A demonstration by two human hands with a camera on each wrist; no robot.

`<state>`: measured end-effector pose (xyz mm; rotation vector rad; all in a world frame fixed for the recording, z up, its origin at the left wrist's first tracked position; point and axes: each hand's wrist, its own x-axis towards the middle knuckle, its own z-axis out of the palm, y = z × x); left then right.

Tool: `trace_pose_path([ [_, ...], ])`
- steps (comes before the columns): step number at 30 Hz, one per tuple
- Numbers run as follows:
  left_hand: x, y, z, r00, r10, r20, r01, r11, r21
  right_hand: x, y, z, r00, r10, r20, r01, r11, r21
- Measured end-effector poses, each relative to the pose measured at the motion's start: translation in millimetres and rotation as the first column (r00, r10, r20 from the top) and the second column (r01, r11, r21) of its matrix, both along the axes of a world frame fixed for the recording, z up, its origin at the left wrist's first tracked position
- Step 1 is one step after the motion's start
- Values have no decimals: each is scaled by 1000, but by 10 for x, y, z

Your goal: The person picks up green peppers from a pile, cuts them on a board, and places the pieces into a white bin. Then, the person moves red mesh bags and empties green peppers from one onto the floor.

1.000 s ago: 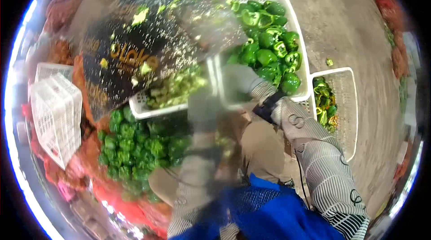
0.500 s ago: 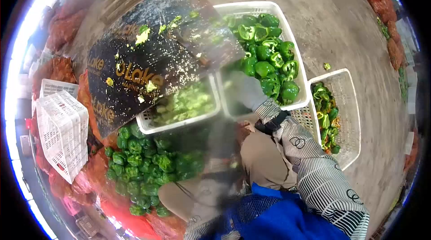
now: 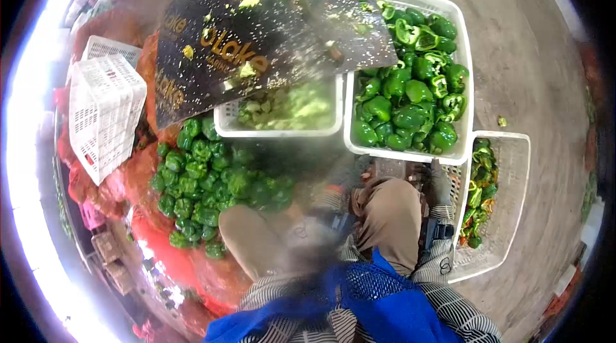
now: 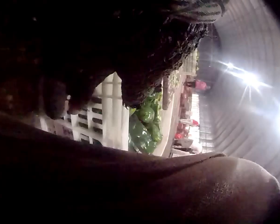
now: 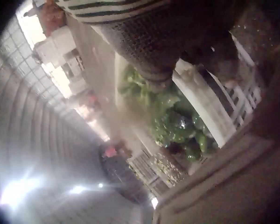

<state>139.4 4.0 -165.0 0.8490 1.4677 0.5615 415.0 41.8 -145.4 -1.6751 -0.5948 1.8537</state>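
A white plastic crate (image 3: 466, 80) full of halved and whole green bell peppers (image 3: 410, 112) stands in front of my knees. My gloved right hand (image 3: 438, 186) is at its near right corner; in the right wrist view that hand (image 5: 172, 46) grips the crate rim (image 5: 200, 105), thumb over the inner side. My left hand (image 3: 350, 175), blurred in the head view, is at the near left corner. In the dark left wrist view the gloved left hand (image 4: 154, 70) straddles the crate wall (image 4: 113, 100), with fingers along the slotted outer side.
A dark printed board (image 3: 289, 41) strewn with seeds overlaps a crate (image 3: 276, 133) of pale pepper scraps. Whole green peppers (image 3: 199, 176) are heaped at left, near white crates (image 3: 106, 105). A crate (image 3: 507, 202) with pepper pieces stands at right.
My right hand has left the pepper crate's left part and come to its near right corner. My left hand has moved right to the near left corner. The head view has shifted.
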Motion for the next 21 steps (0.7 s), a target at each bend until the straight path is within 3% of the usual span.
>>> trace_pose_path([
  [2,131,54,-8,987,136,-83,-140,989,-43,-75,62,15,993,-111,27,109,992,62],
  [3,271,38,41,911,385,146,-365,920,-145,-92,82,5,992,-120,-28,121,990,77],
  [4,329,69,-72,908,398,134,-378,914,-150,-100,80,2,988,-127,-85,134,987,90],
  [6,350,91,-348,989,45,-144,-33,996,83,-48,107,65,983,-151,-106,155,987,31],
  [7,413,91,-191,670,592,447,-532,804,-266,-29,125,51,986,-146,-75,150,988,45],
  [8,423,139,-177,675,603,425,-543,796,-268,12,121,-3,988,-148,-42,150,987,56],
  [9,440,155,-189,672,641,370,-581,767,-272,99,115,-111,970,-143,-199,156,987,50],
  [10,459,156,-144,665,675,318,-616,737,-278,338,-85,-879,943,-71,325,-129,823,553],
  [11,431,331,211,567,765,306,-627,642,-442,270,-46,-738,945,-67,320,-126,829,545],
  [13,457,426,143,562,760,326,-635,649,-420,14,257,-29,998,8,57,-29,924,380],
  [14,452,480,124,554,755,350,-642,656,-397,-32,369,93,986,73,148,-118,938,325],
  [15,418,679,481,699,685,203,-603,718,-347,-79,458,46,950,44,308,-208,828,520],
  [16,449,820,606,574,778,256,-653,624,-429,-109,537,-30,894,-22,447,-319,669,671],
  [17,504,750,255,806,572,154,-586,807,71,-11,655,-195,980,-195,26,174,921,348],
  [18,507,771,152,916,390,-92,-291,806,516,-118,801,-208,966,-160,205,7,804,594],
  [19,566,877,39,836,512,200,-546,815,196,-174,936,-135,968,-223,116,138,857,497],
  [20,553,1094,172,631,653,418,-644,742,-188,-298,1051,79,955,-294,37,259,888,381],
  [21,490,1151,-318,765,503,403,-483,861,-159,2,1219,-113,992,-123,16,117,970,212],
])
